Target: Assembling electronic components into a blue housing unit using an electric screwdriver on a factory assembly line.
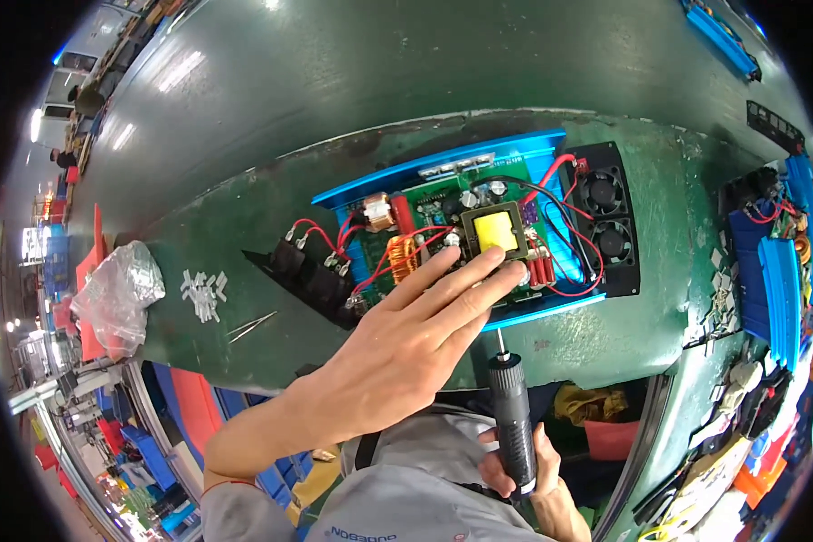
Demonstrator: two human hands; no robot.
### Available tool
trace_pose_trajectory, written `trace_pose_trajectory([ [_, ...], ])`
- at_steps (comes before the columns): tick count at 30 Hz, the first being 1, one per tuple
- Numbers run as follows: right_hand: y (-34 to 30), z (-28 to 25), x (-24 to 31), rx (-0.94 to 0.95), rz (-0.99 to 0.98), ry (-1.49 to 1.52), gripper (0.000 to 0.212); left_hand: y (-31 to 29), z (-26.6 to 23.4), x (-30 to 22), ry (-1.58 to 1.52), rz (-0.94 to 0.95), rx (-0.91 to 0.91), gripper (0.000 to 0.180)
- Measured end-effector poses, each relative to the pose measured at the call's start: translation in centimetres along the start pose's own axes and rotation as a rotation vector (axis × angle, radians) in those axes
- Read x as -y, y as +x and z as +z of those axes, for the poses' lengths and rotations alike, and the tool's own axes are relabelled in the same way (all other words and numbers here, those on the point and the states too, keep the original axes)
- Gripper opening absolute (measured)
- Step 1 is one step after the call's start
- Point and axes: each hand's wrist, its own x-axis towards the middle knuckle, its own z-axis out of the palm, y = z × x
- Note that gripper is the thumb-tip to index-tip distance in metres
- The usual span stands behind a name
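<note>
Gripping a screwdriver (512, 411), right fingers (495, 473) clear bench edge (571, 374) — left fingers (459, 291) extend over circuitry (422, 194).

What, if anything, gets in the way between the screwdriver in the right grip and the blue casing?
Nothing visible does: the black screwdriver in the right grip points its bit at the casing's near blue wall. The left grip lies over the circuit board, beside that path.

Left hand (399, 350) over circuit board (435, 200), black screwdriver (512, 411) in right hand (548, 481)
</note>
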Motion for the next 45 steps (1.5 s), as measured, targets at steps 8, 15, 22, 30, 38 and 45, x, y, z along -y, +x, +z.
trace_pose_trajectory([
  [8,-2.1,-0.4,-0.2,-0.406,-0.211,-0.679,0.099,1.5,-1.0,4.0,0.289,0.04,-0.337,0.031],
  [15,-5.3,3.6,4.9,-0.601,-0.382,-0.943,0.046,8.9,-0.4,9.5,0.196,-0.212,-0.844,0.029],
  [22,-2.2,9.9,18.9,-1.153,-0.526,-1.961,0.05,12.0,6.1,7.8,-0.344,-0.033,-0.74,0.027],
  [30,3.7,12.2,38.1,-1.056,-0.884,-2.595,0.03,11.5,4.8,7.0,-0.757,-0.177,-0.662,0.033],
  [38,12.2,3.5,65.7,-1.363,-0.594,-2.222,0.029,13.3,5.7,7.3,-0.825,-0.238,-0.459,0.023],
  [45,7.9,-6.3,94.3,-0.771,-0.741,-0.939,0.063,14.4,5.7,6.9,-1.06,-0.127,-0.466,0.015],
])
